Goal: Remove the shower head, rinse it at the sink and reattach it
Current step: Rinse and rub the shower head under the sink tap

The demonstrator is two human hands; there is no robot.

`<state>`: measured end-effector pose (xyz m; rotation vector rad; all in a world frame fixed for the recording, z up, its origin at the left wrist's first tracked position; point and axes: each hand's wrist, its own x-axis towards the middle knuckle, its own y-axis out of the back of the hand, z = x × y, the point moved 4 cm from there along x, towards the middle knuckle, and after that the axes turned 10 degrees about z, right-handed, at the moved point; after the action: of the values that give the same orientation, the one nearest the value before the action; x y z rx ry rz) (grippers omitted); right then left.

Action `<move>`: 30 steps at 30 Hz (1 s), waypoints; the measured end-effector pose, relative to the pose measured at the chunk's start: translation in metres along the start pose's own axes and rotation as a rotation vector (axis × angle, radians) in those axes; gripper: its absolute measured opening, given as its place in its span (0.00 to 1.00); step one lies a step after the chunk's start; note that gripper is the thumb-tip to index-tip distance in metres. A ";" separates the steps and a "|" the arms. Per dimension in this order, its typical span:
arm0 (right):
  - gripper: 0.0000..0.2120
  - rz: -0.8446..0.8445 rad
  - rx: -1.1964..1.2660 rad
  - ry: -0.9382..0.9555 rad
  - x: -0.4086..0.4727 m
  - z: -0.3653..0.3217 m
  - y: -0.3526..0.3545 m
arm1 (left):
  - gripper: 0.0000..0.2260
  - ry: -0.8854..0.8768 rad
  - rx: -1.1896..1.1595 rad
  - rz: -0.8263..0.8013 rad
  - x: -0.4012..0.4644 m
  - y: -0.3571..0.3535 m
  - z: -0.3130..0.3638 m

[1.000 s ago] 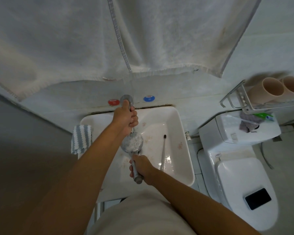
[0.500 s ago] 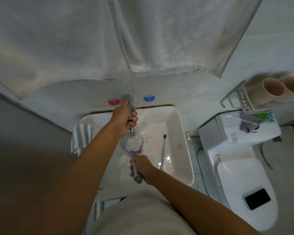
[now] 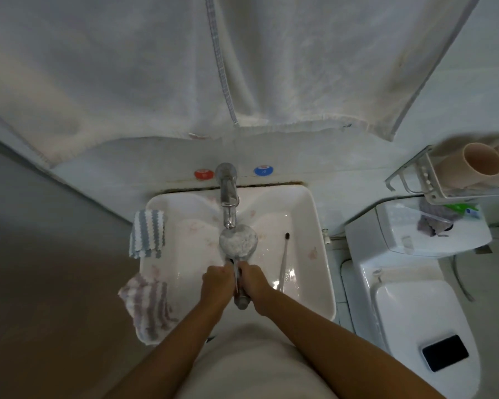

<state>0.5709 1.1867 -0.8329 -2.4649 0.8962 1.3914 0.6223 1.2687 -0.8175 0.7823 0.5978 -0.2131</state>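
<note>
The chrome shower head (image 3: 238, 240) lies face up over the white sink (image 3: 314, 226), its round face right under the spout of the chrome faucet (image 3: 228, 194). Its handle points toward me. My right hand (image 3: 252, 280) grips the handle from the right. My left hand (image 3: 216, 280) is closed against the handle from the left. Water seems to wet the round face.
A toothbrush (image 3: 284, 260) lies in the basin's right half. Striped cloths hang on the sink's left rim (image 3: 147, 233) and front left corner (image 3: 147, 306). Red (image 3: 203, 174) and blue (image 3: 263, 170) tap markers sit behind the faucet. A toilet (image 3: 409, 283) with a phone (image 3: 444, 352) stands to the right. Towels hang overhead.
My left hand has left the faucet lever and come down to the shower head's handle beside my right hand. The shower head stays under the spout.
</note>
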 end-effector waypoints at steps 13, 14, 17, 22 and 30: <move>0.18 0.218 -0.604 0.357 0.011 -0.006 0.019 | 0.15 0.151 -0.237 -0.276 -0.008 -0.024 -0.004; 0.19 0.250 -0.641 0.383 0.013 -0.006 0.021 | 0.16 0.158 -0.242 -0.278 -0.007 -0.023 -0.004; 0.20 0.294 -0.637 0.387 0.017 -0.009 0.023 | 0.17 0.201 -0.246 -0.303 -0.006 -0.020 -0.005; 0.16 0.371 -0.595 0.227 0.044 -0.017 0.038 | 0.17 0.290 -0.296 -0.318 -0.007 -0.020 -0.012; 0.15 0.347 -0.952 0.073 0.082 0.023 0.076 | 0.17 0.271 -0.307 -0.278 -0.006 -0.001 -0.013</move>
<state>0.5421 1.1007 -0.9029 -3.1180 0.8146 2.2709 0.6116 1.2772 -0.8213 0.4304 0.9718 -0.2644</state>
